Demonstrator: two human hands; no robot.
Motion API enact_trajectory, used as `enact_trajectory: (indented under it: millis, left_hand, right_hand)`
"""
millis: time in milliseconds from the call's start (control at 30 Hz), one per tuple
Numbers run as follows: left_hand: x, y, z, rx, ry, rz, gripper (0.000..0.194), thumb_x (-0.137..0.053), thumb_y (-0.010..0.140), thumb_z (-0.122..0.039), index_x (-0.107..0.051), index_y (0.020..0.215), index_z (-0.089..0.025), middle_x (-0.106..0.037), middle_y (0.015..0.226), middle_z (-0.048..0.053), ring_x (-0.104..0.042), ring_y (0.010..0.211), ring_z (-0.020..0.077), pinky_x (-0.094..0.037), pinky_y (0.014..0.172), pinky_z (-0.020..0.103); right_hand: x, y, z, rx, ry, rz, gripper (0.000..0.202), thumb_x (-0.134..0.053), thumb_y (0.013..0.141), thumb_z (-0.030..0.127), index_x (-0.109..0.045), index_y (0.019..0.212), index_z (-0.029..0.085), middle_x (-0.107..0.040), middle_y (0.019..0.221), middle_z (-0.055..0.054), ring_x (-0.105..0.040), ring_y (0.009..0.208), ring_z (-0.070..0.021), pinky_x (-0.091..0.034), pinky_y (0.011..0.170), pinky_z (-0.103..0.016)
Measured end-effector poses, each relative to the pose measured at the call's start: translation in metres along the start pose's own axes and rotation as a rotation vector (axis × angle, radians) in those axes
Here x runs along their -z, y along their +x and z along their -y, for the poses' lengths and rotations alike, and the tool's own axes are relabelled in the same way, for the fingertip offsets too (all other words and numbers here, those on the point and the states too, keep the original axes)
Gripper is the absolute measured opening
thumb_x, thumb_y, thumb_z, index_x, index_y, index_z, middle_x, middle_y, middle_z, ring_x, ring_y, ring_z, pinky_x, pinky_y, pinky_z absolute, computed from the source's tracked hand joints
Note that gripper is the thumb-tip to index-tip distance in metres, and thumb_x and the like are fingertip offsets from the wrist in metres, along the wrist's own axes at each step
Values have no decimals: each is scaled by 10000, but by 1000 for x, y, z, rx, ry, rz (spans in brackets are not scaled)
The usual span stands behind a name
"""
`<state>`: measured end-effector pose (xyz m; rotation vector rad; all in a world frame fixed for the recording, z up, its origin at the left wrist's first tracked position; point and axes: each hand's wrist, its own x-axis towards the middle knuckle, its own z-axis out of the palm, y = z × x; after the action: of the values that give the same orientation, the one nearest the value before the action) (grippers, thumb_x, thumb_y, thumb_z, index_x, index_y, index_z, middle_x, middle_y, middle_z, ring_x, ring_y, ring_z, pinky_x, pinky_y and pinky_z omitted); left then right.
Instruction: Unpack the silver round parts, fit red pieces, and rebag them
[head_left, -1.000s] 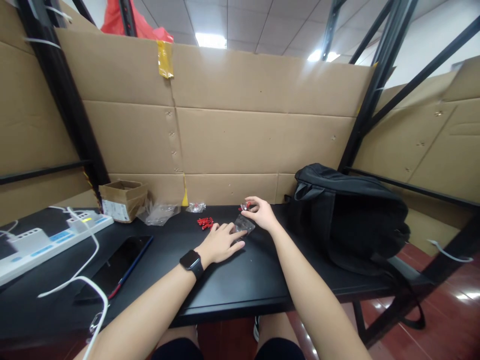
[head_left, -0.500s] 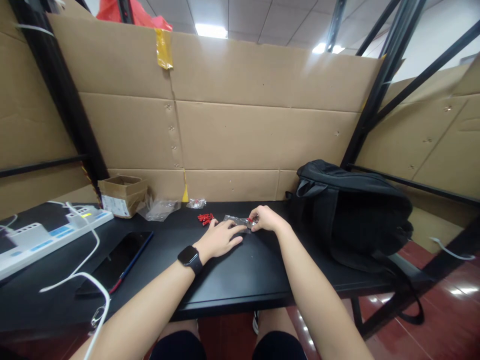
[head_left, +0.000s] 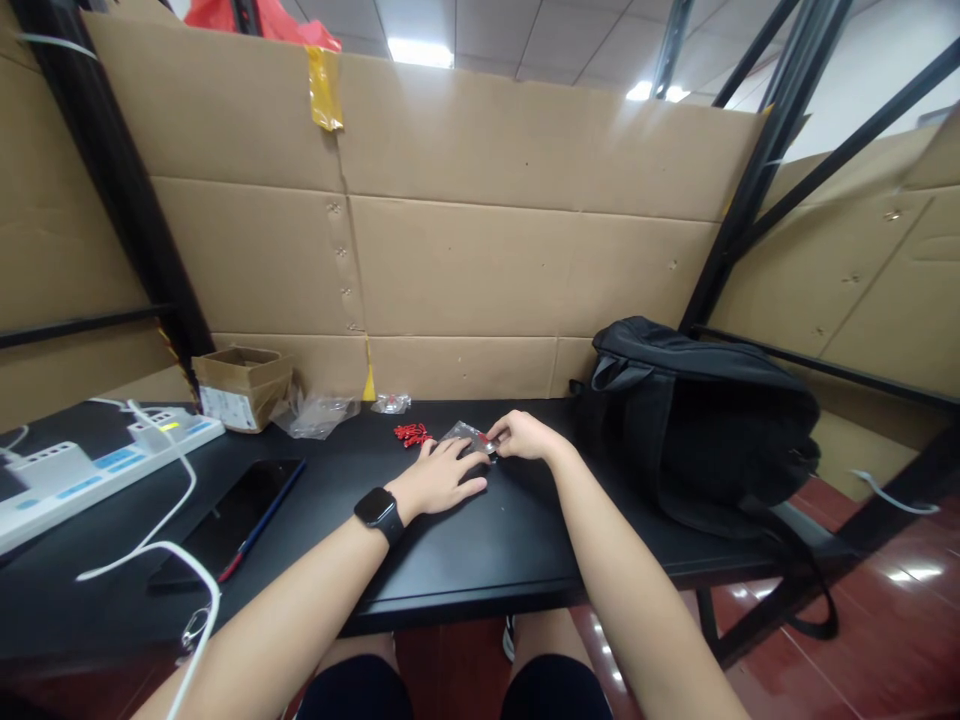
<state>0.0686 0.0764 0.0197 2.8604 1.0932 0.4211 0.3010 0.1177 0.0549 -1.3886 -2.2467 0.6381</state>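
A small clear plastic bag [head_left: 463,432] lies on the black table [head_left: 480,540]. My left hand [head_left: 442,477], with a black watch on its wrist, rests palm down over the bag's near edge, fingers spread. At the bag's right end my right hand [head_left: 519,436] has its fingers pinched together, with a bit of red and something shiny at the fingertips. What exactly is between them is too small to tell. A pile of small red pieces [head_left: 412,434] sits just left of the bag, beyond my left hand.
A small clear packet [head_left: 391,403] and a crumpled plastic bag [head_left: 319,415] lie at the back, beside an open cardboard box [head_left: 244,388]. Left are a phone [head_left: 240,520], white cable and power strip [head_left: 105,470]. A black backpack [head_left: 705,420] stands right.
My right hand has shifted slightly left, closer to my left hand. The red bit at its fingertips has moved left with it. My left hand is almost unchanged.
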Motion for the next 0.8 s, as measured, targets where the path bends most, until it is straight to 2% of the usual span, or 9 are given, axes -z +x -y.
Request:
enact_trajectory:
  millis: [200, 400, 633, 800]
  left_hand:
    - [-4, 1, 4, 30, -37, 34, 534, -319, 966, -645, -460, 1440, -442, -372, 1572, 110, -297, 1446, 373, -215, 1087, 687]
    - [0, 0, 3, -1, -63, 79, 520, -326, 971, -637, -439, 1447, -459, -270, 1633, 61, -203, 1496, 356, -169, 1112, 694]
    - [4, -1, 3, -35, -92, 77, 505, -381, 964, -624, -462, 1432, -454, -224, 1651, 19, -134, 1515, 355, -152, 1132, 686]
    - [4, -1, 2, -54, -97, 80, 509, -411, 945, -637, -470, 1421, -465, -197, 1658, 10, -116, 1516, 375, -152, 1112, 721]
  right_hand:
    - [2, -1, -2, -23, 74, -10, 290, -791, 623, 142, -801, 908, 199, -766, 742, -21, -716, 710, -189, -525, 650, -238]
    - [3, -1, -3, 36, 71, -7, 243, -797, 633, 138, -789, 869, 193, -761, 780, -19, -708, 718, -173, -517, 666, -232]
    - [0, 4, -8, 104, -58, -140, 409, -888, 547, 212, -753, 932, 184, -711, 846, -12, -599, 647, -122, -455, 616, -224]
    - [-10, 8, -12, 126, -79, -187, 372, -866, 622, 268, -741, 966, 200, -691, 884, -12, -585, 677, -115, -445, 641, -220]
